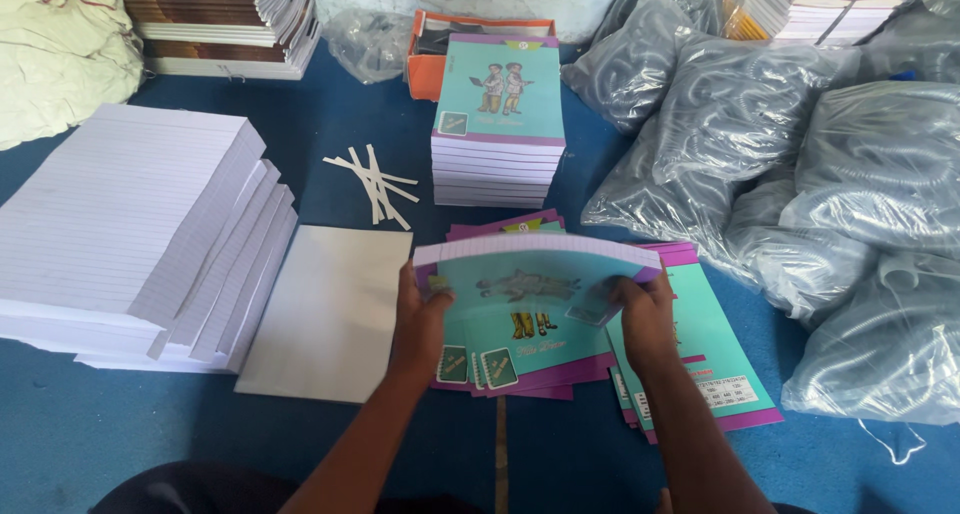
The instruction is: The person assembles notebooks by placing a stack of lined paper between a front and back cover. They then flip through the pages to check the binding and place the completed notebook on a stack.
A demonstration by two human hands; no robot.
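Two hands gripped one notebook (535, 274) by its side edges, above a loose spread of covers (700, 344) lying on the blue floor (120, 444). The left hand (420, 324) clasped the notebook's left edge, thumb on top, while the right hand (645, 319) clasped the right edge; the fingers beneath were hidden by the teal and purple cover. The notebook was tilted, its white page block facing away, and its drawing looked blurred. How many covers lay under it could not be counted, since the notebook and both forearms hid most of them.

Beyond the hands stood a neat stack of finished notebooks (500, 124), partly hiding an orange box (425, 69) behind it. To the left sat piles of ruled paper (130, 234), with a plain grey sheet (330, 309) just beside them and some white paper strips (372, 186) near its top edge. On the right, clear plastic bags (800, 164) were heaped up, cut off by the frame; their contents looked like pale coils but were hard to make out. More book stacks (225, 24) at the top were cropped.
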